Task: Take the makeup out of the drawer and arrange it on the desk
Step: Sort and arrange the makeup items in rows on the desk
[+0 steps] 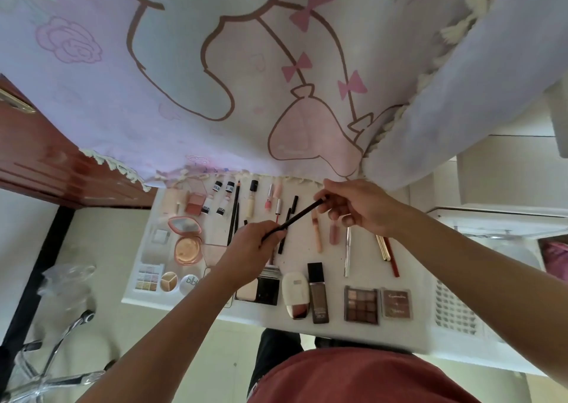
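Note:
Both hands hold one thin black pencil (299,215) slanted above the white desk (307,316). My left hand (255,246) grips its lower end and my right hand (359,207) pinches its upper tip. Below them lie rows of makeup: an open pink compact (186,239), small bottles (215,200), lip glosses (316,230), a dark foundation bottle (318,293), a brown eyeshadow palette (361,304) and a red pencil (392,258). The drawer is at the right (498,249), open and white.
A pink and lilac cartoon cloth (215,80) hangs over the desk's far edge. A red-brown cabinet (40,157) stands at left, a clear chair (61,310) below it. A white perforated basket (455,310) sits right of the desk.

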